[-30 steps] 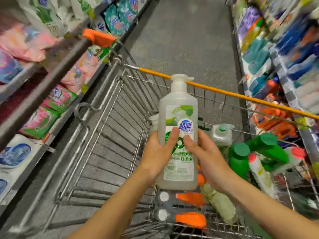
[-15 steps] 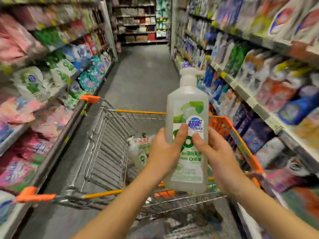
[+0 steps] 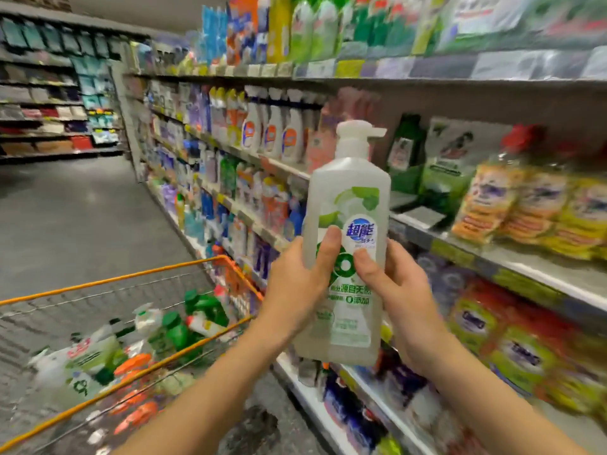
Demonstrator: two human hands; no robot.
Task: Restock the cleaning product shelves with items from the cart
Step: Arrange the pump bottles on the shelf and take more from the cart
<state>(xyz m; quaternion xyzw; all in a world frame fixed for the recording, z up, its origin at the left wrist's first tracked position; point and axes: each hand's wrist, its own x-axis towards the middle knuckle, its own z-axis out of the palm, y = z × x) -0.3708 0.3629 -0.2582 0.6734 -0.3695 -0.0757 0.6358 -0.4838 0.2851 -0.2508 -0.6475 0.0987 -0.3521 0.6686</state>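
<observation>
In front of the right-hand shelves (image 3: 492, 261), we now hold the bottle (image 3: 353, 205) upright and clear of everything, its pump spout pointing right. A second ago it hung just over the cart basket and we were looking down into the wire. Half a second ago we faced along the aisle. Since then we have swung right, so the cart (image 3: 115, 280) sits low on our left, well apart from the bottle, and stocked shelves fill most of the view.

The grip has not changed. Our left hand (image 3: 295, 284) and right hand (image 3: 404, 290) both clasp the bottle, thumbs pressed on the front label and fingers wrapped round behind it.

For the task, we judge the pick to be done and the carry nearly so; what remains is finding the slot. A bare patch of shelf (image 3: 418, 212) shows just behind the bottle, left of the yellow packs (image 3: 525, 211), and it may be the place. The labels there are too blurred to confirm a match. The shelf above hangs low, so the tall pump head will want care going in. The cart holds plenty more, green bottles (image 3: 203, 307) among them, so restocking looks far from finished.
</observation>
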